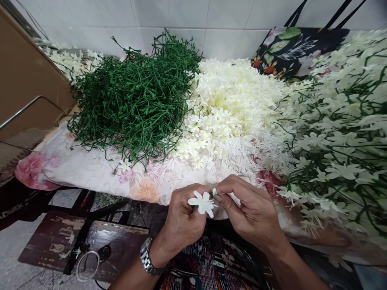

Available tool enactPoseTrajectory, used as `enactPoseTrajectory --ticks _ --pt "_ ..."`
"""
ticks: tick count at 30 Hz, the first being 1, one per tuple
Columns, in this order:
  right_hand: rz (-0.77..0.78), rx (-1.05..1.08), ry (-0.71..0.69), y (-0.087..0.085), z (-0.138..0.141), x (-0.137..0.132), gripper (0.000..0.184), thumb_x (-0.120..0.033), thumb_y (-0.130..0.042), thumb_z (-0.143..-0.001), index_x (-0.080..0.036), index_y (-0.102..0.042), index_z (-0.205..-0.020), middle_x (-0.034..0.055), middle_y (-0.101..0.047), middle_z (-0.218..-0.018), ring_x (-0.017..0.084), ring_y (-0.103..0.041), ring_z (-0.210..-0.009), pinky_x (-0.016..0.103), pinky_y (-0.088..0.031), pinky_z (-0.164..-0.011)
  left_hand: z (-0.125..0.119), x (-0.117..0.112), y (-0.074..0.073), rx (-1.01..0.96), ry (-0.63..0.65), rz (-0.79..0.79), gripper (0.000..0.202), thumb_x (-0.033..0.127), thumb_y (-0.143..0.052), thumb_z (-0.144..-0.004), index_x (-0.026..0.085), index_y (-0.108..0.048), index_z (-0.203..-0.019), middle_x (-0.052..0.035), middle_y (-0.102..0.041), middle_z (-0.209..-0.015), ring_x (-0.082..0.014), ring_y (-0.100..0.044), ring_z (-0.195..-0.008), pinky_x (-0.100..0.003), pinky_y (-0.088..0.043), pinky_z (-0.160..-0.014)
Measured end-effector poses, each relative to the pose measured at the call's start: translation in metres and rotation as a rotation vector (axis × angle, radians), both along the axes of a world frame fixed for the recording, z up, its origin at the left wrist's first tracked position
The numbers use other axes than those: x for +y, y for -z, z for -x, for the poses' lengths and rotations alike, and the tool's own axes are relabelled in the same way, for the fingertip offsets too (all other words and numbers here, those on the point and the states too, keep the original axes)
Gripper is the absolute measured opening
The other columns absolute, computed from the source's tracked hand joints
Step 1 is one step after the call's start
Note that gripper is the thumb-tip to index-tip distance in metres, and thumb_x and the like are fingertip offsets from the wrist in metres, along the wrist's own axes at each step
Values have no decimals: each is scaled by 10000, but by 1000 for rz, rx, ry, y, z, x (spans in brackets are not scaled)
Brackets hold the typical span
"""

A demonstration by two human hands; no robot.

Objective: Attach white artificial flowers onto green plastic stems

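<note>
My left hand (183, 217), with a metal watch on its wrist, is closed round a small white artificial flower (203, 203) whose petals stick out above the fingers. My right hand (252, 211) pinches something small and white right beside that flower, fingertips touching it. Both hands hover at the front edge of a floral cloth (90, 169). Just beyond them lies a heap of loose white flower heads (232, 108), and left of it a heap of green plastic stems (136, 96).
Assembled sprays of white flowers on green stems (341, 133) fill the right side. A dark floral bag (296, 48) leans on the tiled wall. A brown board (27, 80) with a metal rail stands at left. A dark wooden plank (84, 245) lies on the floor.
</note>
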State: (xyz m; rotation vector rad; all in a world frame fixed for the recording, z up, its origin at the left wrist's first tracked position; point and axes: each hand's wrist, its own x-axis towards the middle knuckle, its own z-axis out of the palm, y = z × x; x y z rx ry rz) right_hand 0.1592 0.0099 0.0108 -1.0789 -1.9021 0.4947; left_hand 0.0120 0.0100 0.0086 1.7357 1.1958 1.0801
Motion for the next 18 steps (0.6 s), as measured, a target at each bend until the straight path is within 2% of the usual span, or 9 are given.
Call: enactPoseTrajectory --ticks 5,8,10,14,18 --pt "0 -18 0 1 3 0 126 -72 -495 -844 -153 -571 -785 15 -550 -663 115 -524 -607 236 -426 -535 0 1 0 -22 -9 -1 239 92 -438 -735 166 -528 -526 24 -454 -496 -97 -385 -480 -207 -347 -458" --pt "-9 -28 -9 -2 2 0 111 -77 -500 -851 -146 -569 -796 17 -548 -671 112 -527 -613 231 -432 -544 0 2 -2 -143 9 108 188 112 -453 -731 161 -556 -582 33 -469 -516 -87 -383 -478 -195 -342 -449" --pt "2 -37 -30 -6 -2 0 70 -102 -528 -846 -150 -574 -867 24 -573 -729 118 -553 -661 233 -456 -580 1 3 -3 -218 19 204 154 139 -479 -724 157 -561 -596 36 -474 -517 -85 -386 -473 -193 -338 -440" --pt "-37 -58 -10 -16 -10 -3 223 -161 -588 -820 -166 -549 -1040 50 -605 -890 149 -582 -800 267 -494 -696 4 3 -5 -304 -21 337 155 224 -514 -724 156 -545 -589 43 -427 -478 -82 -360 -443 -195 -329 -414" --pt "-107 -77 10 -17 -10 -6 162 -103 -564 -821 -176 -575 -965 42 -594 -824 144 -578 -766 259 -488 -659 5 2 -5 -290 -5 308 134 204 -524 -712 145 -562 -598 41 -436 -473 -76 -364 -445 -182 -328 -410"
